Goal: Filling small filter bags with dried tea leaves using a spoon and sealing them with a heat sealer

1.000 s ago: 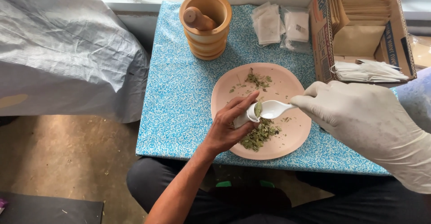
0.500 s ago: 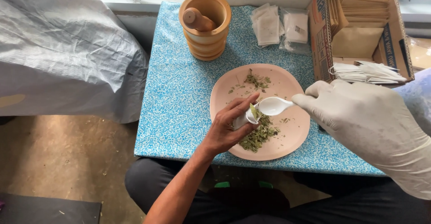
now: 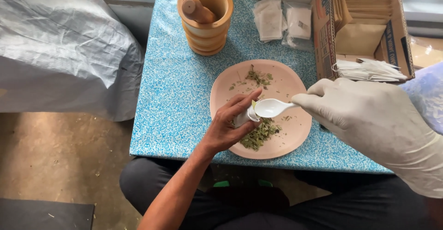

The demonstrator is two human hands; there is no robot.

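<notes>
The left hand (image 3: 226, 131) pinches a small white bag (image 3: 243, 117) open over the plate (image 3: 295, 128). The gloved right hand (image 3: 364, 119) grips a spoon (image 3: 270, 107) at its mouth; tipping slowly should limit spilled leaves (image 3: 258, 135).

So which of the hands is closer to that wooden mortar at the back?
The left. The bare left hand holds a small white sachet over the pink plate, below the mortar. The gloved right hand, holding the white spoon, sits farther right.
</notes>
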